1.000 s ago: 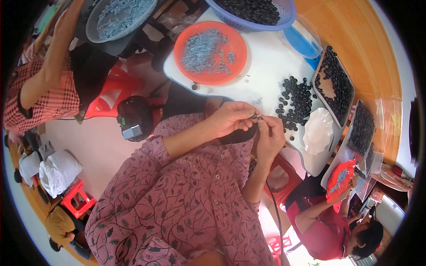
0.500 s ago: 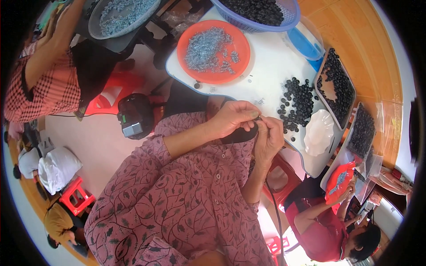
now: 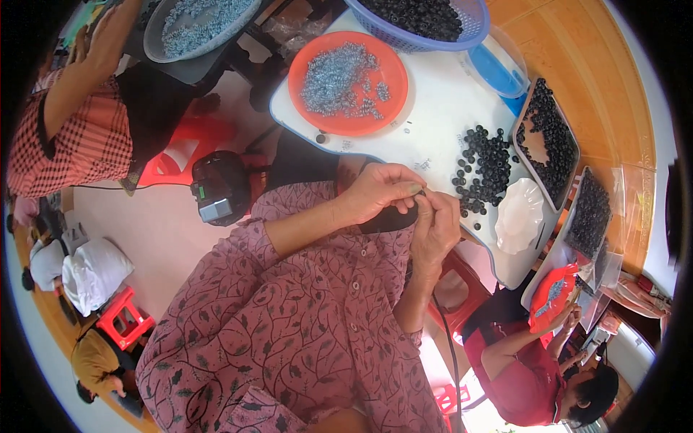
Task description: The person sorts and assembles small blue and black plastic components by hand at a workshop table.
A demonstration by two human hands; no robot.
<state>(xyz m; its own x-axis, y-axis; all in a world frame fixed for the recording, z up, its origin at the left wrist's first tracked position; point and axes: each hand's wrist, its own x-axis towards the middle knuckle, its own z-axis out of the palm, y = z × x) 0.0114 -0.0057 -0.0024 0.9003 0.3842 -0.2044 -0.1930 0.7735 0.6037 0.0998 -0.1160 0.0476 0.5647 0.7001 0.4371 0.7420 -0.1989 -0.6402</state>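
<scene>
My left hand (image 3: 379,193) and my right hand (image 3: 437,222) meet in front of my chest, just off the near edge of the white table (image 3: 433,94). Their fingertips are pinched together around a small black part (image 3: 420,193), mostly covered by the fingers, so its exact kind is unclear. To the right of my hands, small round black plastic pieces (image 3: 487,162) lie in a loose heap on the tabletop. Farther off, an orange-red plate (image 3: 395,79) carries a pile of small silvery metal coils (image 3: 336,79) that look like springs.
A purple basket (image 3: 473,29) of black pieces stands at the back. On the right are a white scalloped dish (image 3: 518,216) and a tray (image 3: 575,155) of black parts. Co-workers sit left and right, one in a red shirt (image 3: 520,375). A dark cable (image 3: 449,332) hangs by my right arm.
My fingers have shifted slightly around the small black part, the right hand tilting a little. The co-worker at the left has moved their hand; the table things stay put.
</scene>
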